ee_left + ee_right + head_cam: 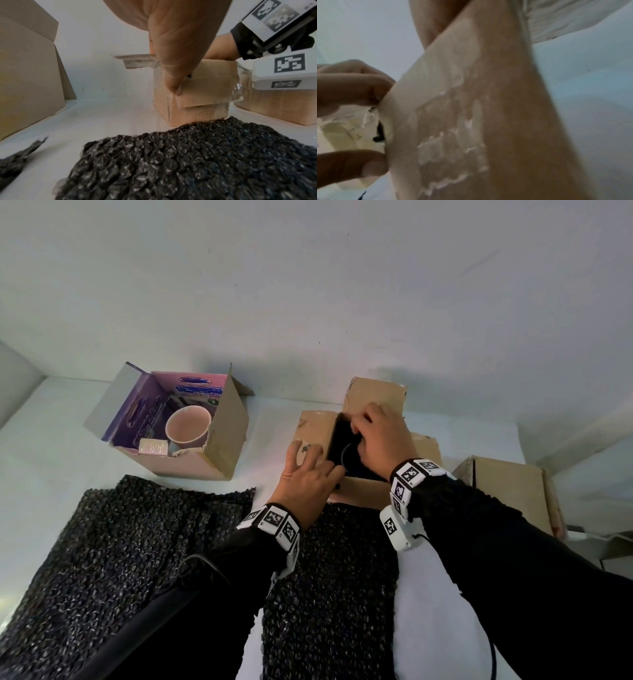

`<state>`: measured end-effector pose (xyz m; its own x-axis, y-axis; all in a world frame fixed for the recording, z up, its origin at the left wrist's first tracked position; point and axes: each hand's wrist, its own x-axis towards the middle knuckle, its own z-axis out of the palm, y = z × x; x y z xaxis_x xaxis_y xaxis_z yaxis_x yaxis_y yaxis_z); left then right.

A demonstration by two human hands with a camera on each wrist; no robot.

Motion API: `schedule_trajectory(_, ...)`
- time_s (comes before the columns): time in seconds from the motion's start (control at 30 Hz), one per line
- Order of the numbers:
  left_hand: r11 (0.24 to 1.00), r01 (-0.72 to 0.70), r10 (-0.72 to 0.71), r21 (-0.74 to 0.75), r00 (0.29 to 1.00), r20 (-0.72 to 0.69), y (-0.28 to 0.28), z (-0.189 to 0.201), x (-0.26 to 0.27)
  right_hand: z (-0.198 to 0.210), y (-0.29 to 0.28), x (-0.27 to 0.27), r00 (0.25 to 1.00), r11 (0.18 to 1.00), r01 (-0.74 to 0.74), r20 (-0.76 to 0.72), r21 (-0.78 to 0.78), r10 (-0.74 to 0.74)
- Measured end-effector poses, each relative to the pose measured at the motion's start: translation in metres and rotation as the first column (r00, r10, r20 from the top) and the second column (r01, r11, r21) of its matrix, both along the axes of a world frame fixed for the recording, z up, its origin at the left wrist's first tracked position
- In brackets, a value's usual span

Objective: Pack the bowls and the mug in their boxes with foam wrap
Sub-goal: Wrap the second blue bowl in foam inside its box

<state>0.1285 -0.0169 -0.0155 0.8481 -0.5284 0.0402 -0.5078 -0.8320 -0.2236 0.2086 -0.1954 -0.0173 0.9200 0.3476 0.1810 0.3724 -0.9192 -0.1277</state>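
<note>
A small brown cardboard box (315, 426) stands open at the middle of the table, with a dark wrapped item (342, 446) inside. My left hand (318, 463) lies spread on its left flap. The left thumb (173, 67) presses the front flap of the box (205, 83) down at the corner. My right hand (359, 429) reaches into the opening with its fingers (351, 83) curled on the dark item; the cardboard hides their tips. A pink mug (188, 426) sits unwrapped in a larger open box (226, 433) at the left.
Two sheets of black foam wrap (113, 542) (329, 594) lie on the white table in front of the boxes, one reaching the small box's base (188, 162). A third brown box (510, 487) stands at the right. A white wall runs close behind.
</note>
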Motion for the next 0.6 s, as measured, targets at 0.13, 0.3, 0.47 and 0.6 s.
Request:
schedule_trajectory(0.13,0.999,-0.028,0.029,0.024,0.999,-0.039,-0.011,0.002,0.007,0.002,-0.013,-0.001,0.999,0.997,0.046,0.019,-0.063,-0.045)
schedule_trajectory(0.3,0.993,-0.029,0.030,0.111,0.999,-0.010,-0.010,0.010,0.010,0.004,-0.015,-0.009,0.996,0.988,0.053,-0.068,-0.143,-0.063)
schedule_trajectory(0.47,0.993,-0.023,0.021,0.112,1.000,0.015,-0.011,0.010,0.008,0.008,-0.015,-0.016,0.987,0.967,0.058,-0.128,-0.247,-0.092)
schedule_trajectory(0.6,0.992,-0.020,0.019,0.127,1.000,0.010,-0.010,0.009,0.010,0.015,-0.016,-0.017,0.986,0.966,0.080,-0.120,-0.245,-0.112)
